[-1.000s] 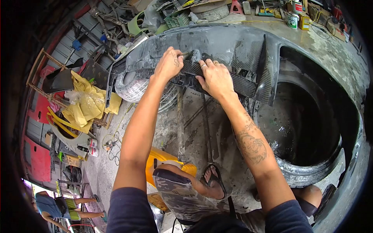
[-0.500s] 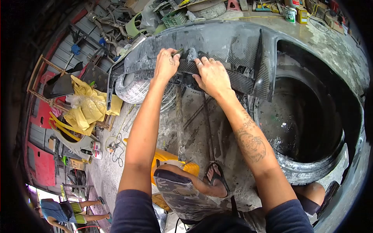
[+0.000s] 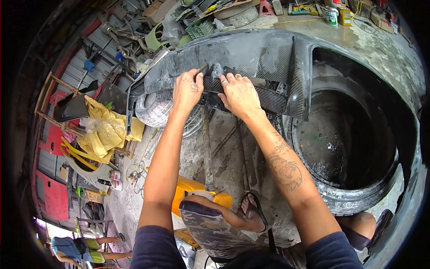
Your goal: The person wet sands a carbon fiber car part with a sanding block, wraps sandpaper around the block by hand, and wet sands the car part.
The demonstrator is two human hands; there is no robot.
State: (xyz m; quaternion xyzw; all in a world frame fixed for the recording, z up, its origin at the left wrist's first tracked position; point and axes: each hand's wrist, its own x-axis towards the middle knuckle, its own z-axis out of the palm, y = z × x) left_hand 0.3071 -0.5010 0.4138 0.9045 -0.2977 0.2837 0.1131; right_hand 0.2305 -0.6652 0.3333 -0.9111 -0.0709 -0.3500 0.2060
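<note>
A large grey car bumper (image 3: 251, 51) with carbon-fibre-patterned patches lies across the view ahead of me. My left hand (image 3: 187, 91) is closed, pinching a small dark flat piece (image 3: 204, 68) against the bumper's surface; most of that piece is hidden by the fingers. Just to its right, my right hand (image 3: 241, 95) grips the bumper's near edge, fingertips bent over the top and thumb lower down. Between the two hands, a pale, shiny smear (image 3: 217, 70) shows on the dark surface.
Tyres stand beneath the bumper, one at left (image 3: 154, 110) and a large one at right (image 3: 347, 204). A yellow plastic object (image 3: 181, 197) is by my knee. Yellow sheeting (image 3: 105, 132) and parts are piled left. Another person (image 3: 74, 249) stands at lower left.
Both hands have shifted slightly left and down in the view, still at the bumper. The whole scene has tilted a little with my head.
</note>
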